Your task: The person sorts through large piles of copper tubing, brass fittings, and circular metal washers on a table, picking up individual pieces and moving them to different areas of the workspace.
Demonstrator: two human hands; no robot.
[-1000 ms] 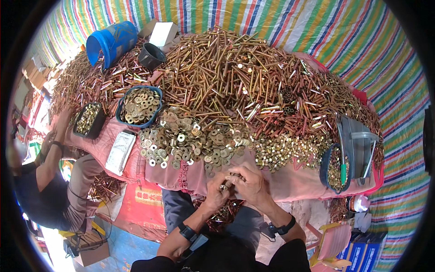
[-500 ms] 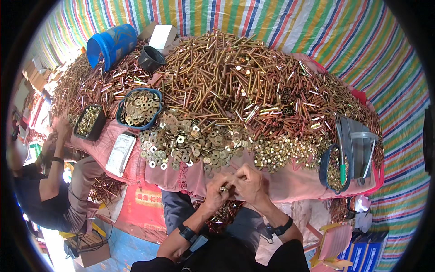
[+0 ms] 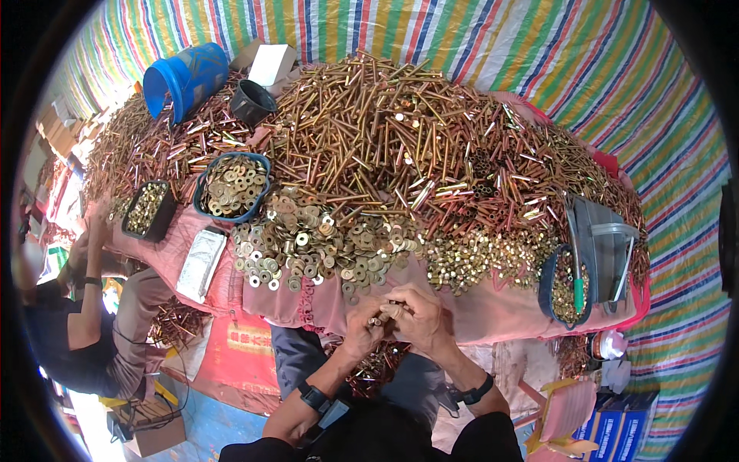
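Both hands meet close together at the near edge of the pink cloth-covered table. My left hand (image 3: 363, 329) is closed around a small brass-coloured metal tube (image 3: 375, 321), whose round end shows by the thumb. Against it, my right hand (image 3: 419, 314) is closed, fingertips pinched together at the tube's side; what they hold is too small to make out. Just beyond my hands lie a heap of flat round washers (image 3: 308, 245) and, to the right, a spread of small brassy nuts (image 3: 481, 260). Behind these rises a large pile of long coppery metal tubes (image 3: 369, 131).
A blue tub of washers (image 3: 198, 208), a black tub of nuts (image 3: 158, 225) and a silver packet (image 3: 202, 264) stand at left. A dark tub (image 3: 548, 286) with nuts and a grey plastic bin (image 3: 604, 254) stand right. Another person (image 3: 73, 331) works far left.
My right hand has shifted slightly left and down, its fingertips now curled in against the piece in my left hand. The left hand stays nearly in place. The other person's hands moved slightly.
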